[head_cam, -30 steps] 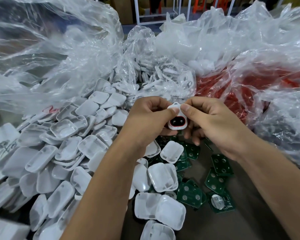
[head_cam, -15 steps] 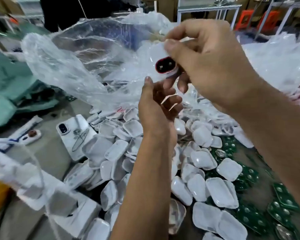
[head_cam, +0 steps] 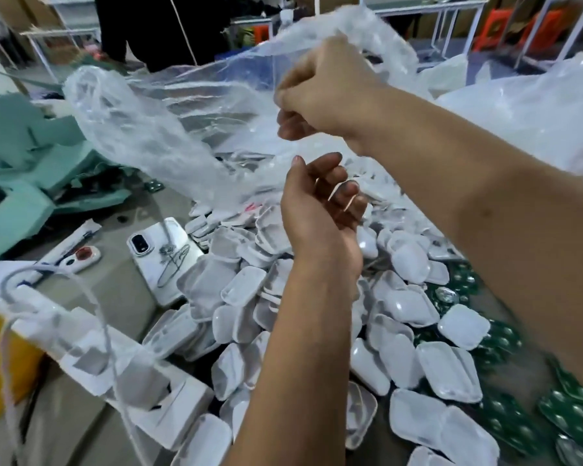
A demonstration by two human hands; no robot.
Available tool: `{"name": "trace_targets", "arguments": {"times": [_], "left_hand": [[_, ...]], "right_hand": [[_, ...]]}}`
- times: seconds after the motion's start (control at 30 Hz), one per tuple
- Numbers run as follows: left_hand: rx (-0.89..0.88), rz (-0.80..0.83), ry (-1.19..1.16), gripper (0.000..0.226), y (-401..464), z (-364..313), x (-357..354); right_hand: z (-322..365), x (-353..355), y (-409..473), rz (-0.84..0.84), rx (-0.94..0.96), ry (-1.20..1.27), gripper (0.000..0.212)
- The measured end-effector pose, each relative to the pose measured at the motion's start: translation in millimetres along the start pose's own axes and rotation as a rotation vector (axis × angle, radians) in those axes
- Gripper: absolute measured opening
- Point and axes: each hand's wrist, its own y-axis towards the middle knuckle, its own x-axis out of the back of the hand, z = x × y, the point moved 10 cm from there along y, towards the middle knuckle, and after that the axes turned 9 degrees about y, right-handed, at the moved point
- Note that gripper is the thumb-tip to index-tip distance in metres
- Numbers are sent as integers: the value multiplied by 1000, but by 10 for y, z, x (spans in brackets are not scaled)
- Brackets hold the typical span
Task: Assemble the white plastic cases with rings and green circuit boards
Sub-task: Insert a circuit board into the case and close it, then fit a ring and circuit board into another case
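My right hand (head_cam: 327, 92) is raised at the mouth of a big clear plastic bag (head_cam: 155, 129). Its fingers are curled under, and whatever is inside them is hidden. My left hand (head_cam: 320, 203) hovers just below it, fingers loosely curled and holding nothing. A heap of white plastic cases (head_cam: 243, 290) covers the table under both arms. Green circuit boards (head_cam: 572, 415) lie at the lower right, partly under the cases. One white case with a red ring (head_cam: 83, 255) lies alone at the left.
A white phone (head_cam: 162, 257) lies face down left of the heap. White cardboard boxes (head_cam: 169, 415) and a cable sit at the lower left beside a yellow object (head_cam: 0, 358). Teal foam pieces (head_cam: 21, 169) lie at the far left. More plastic bags (head_cam: 519, 102) fill the right.
The view swung left. My right hand carried the red-ringed case up to the bag's mouth, and the case is no longer visible. My left hand let go and dropped below.
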Motion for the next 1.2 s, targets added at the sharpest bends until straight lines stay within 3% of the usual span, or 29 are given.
{"name": "trace_targets", "arguments": {"times": [0.07,0.13,0.2,0.33,0.47,0.57,0.63,0.7,0.8,0.87,0.97,1.07,1.2], "left_hand": [[-31,17,67,43,-27,13,-58],[-51,65,156,41,-61,64,-155],[-48,141,323,39,-120,208,-311],[-129,326,832,34,-330,627,-620],[-359,514,1246,27,-572,896,-846],[-423,599,1273,25,-766,1006,-1013],[-425,667,1243,20,-911,1070,-1158],[-526,817,1277,16,-1159,1159,-1450],[-718,1063,1327,6,-1614,1396,-1927],[-867,1186,1369,7,-1896,1614,-2178],[-874,1323,1466,17,-2066,1948,-2296],[-826,1295,1597,13,-1936,2090,-2204],[-781,1201,1573,37,-1825,2030,-2137]], "right_hand": [[119,317,-309,-79,124,180,10],[72,692,-680,-168,215,208,13],[-230,1064,-1039,-258,153,141,13],[-979,1611,-1706,-326,-151,-206,9],[-897,2082,-2210,-410,-148,-445,7],[-632,2645,-2626,-566,-136,-580,13],[-624,3038,-2872,-610,-252,-733,21],[-819,3328,-3057,-506,-531,-878,27],[-1266,3320,-3218,-204,-884,-934,17],[-1360,3198,-3200,-86,-894,-990,16],[-1371,3067,-3148,1,-817,-1004,26],[-1396,3077,-3181,-19,-821,-920,27],[-1413,3128,-3151,-98,-799,-889,20]]}}
